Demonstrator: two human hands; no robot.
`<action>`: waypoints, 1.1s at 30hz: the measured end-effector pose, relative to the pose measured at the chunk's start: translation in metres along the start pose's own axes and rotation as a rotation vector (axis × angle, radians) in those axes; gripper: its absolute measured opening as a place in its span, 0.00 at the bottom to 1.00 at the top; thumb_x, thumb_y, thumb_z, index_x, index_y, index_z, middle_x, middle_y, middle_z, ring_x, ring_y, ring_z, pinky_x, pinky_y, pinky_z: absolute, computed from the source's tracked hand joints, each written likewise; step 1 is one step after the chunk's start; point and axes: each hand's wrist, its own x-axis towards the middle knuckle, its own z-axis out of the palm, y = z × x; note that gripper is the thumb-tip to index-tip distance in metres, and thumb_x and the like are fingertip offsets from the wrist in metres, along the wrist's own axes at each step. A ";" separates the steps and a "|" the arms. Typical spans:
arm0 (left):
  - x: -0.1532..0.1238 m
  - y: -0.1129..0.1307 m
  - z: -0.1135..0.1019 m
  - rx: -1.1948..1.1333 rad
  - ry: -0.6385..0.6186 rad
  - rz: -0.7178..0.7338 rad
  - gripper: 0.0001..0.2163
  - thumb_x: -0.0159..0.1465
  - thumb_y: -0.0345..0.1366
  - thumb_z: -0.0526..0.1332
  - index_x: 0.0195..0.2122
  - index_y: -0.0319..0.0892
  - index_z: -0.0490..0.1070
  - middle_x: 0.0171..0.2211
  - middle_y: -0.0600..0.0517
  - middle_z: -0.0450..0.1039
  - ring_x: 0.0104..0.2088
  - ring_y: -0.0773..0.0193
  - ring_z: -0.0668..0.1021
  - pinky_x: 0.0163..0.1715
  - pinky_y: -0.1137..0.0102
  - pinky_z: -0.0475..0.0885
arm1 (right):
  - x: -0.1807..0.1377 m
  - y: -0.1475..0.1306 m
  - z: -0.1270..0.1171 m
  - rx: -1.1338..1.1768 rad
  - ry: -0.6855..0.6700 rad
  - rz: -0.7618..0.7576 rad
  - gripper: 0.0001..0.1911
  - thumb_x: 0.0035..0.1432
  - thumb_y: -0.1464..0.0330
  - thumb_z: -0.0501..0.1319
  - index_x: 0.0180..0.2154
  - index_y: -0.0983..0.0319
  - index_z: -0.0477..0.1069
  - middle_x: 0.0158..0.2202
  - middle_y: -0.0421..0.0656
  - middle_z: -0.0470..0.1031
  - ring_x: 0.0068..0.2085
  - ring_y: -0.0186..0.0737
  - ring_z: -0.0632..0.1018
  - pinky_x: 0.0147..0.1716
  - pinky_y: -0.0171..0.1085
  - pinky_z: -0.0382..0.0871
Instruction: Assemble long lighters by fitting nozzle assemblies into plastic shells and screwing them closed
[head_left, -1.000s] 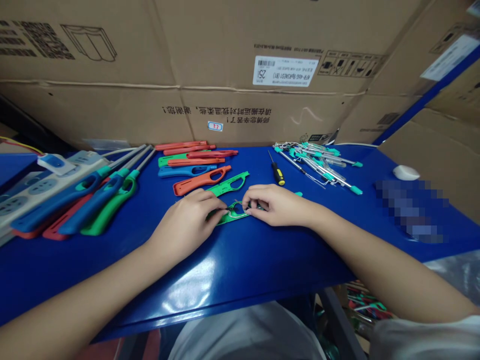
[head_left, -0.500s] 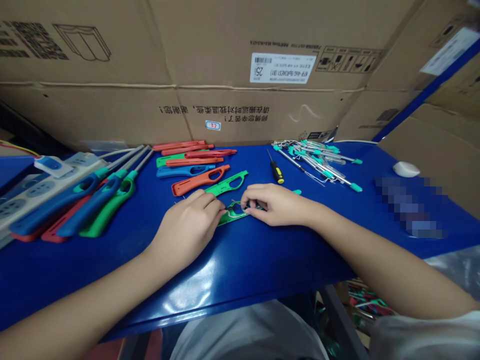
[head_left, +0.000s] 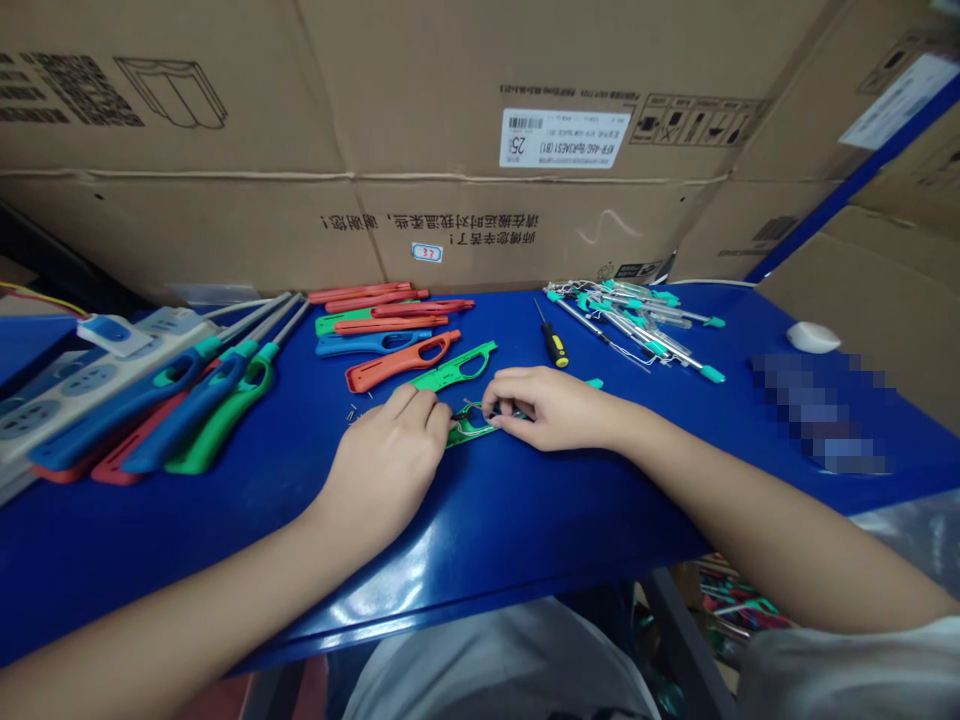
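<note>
Between my two hands lies a green lighter handle half [head_left: 474, 433] on the blue table, its hollow side up, with thin white wires and a dark part in it. My left hand [head_left: 394, 440] is closed over its left end, and its palm hides much of that end. Thumb and fingers of my right hand [head_left: 536, 408] pinch at the wires near the handle's trigger opening. Just behind is another green handle half [head_left: 457, 370]. A few small screws [head_left: 352, 412] lie by my left knuckles. Beyond my right hand lies a black-and-yellow screwdriver [head_left: 555, 345].
Red, orange, blue and green handle halves [head_left: 405, 325] lie at the back. Assembled lighters [head_left: 217, 415] rest against a white power strip [head_left: 82, 385] on the left. Metal lighter tubes with wires [head_left: 637, 325] are piled back right, near a white mouse-shaped object [head_left: 813, 338]. Cardboard [head_left: 420, 120] walls the back.
My left hand has shifted slightly right and forward along the green handle half, uncovering the small screws. My right hand stays almost in place, still pinching.
</note>
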 end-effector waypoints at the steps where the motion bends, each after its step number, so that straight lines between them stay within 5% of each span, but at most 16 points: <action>1: 0.000 0.000 0.000 0.000 -0.017 -0.006 0.04 0.68 0.28 0.61 0.37 0.36 0.75 0.34 0.44 0.75 0.38 0.48 0.78 0.30 0.60 0.74 | 0.000 -0.001 0.000 -0.011 0.000 0.000 0.07 0.59 0.76 0.60 0.40 0.62 0.74 0.35 0.40 0.72 0.33 0.33 0.71 0.33 0.33 0.61; 7: 0.000 -0.001 -0.001 -0.043 -0.073 -0.012 0.05 0.69 0.28 0.60 0.39 0.36 0.76 0.36 0.44 0.76 0.40 0.48 0.78 0.34 0.60 0.75 | 0.001 -0.008 0.001 -0.071 0.015 0.027 0.11 0.68 0.63 0.59 0.37 0.63 0.74 0.33 0.41 0.73 0.32 0.34 0.71 0.33 0.34 0.59; 10: -0.001 -0.002 0.000 -0.068 -0.050 -0.002 0.06 0.70 0.29 0.59 0.39 0.37 0.76 0.36 0.44 0.76 0.40 0.49 0.78 0.34 0.60 0.76 | 0.002 -0.008 0.002 -0.067 0.034 0.052 0.14 0.71 0.65 0.56 0.34 0.63 0.73 0.31 0.42 0.73 0.32 0.34 0.71 0.34 0.34 0.59; 14: 0.001 -0.001 0.002 -0.111 -0.014 0.008 0.07 0.71 0.31 0.59 0.40 0.37 0.76 0.36 0.45 0.77 0.39 0.50 0.79 0.35 0.60 0.77 | 0.002 -0.006 0.004 -0.079 0.009 0.087 0.06 0.64 0.65 0.65 0.41 0.61 0.75 0.29 0.38 0.73 0.30 0.34 0.72 0.32 0.33 0.59; 22: 0.000 0.000 0.000 -0.250 -0.067 -0.060 0.09 0.73 0.34 0.56 0.43 0.38 0.76 0.41 0.46 0.78 0.41 0.52 0.81 0.38 0.60 0.79 | 0.003 -0.006 0.013 -0.212 0.034 -0.041 0.08 0.70 0.68 0.57 0.42 0.60 0.75 0.43 0.43 0.77 0.42 0.38 0.77 0.37 0.35 0.63; 28: -0.005 -0.002 -0.009 -0.411 -0.123 -0.112 0.19 0.66 0.41 0.66 0.55 0.38 0.73 0.46 0.44 0.79 0.45 0.48 0.82 0.43 0.56 0.80 | 0.003 -0.006 0.012 -0.263 0.010 -0.048 0.08 0.71 0.69 0.56 0.43 0.61 0.73 0.42 0.44 0.78 0.40 0.39 0.78 0.33 0.35 0.60; 33: -0.005 -0.006 -0.007 -0.458 -0.141 -0.097 0.15 0.67 0.32 0.63 0.55 0.38 0.74 0.48 0.43 0.79 0.47 0.49 0.82 0.47 0.55 0.80 | 0.002 -0.004 0.011 -0.227 -0.002 -0.053 0.07 0.71 0.69 0.55 0.42 0.62 0.72 0.41 0.44 0.78 0.41 0.39 0.78 0.35 0.35 0.61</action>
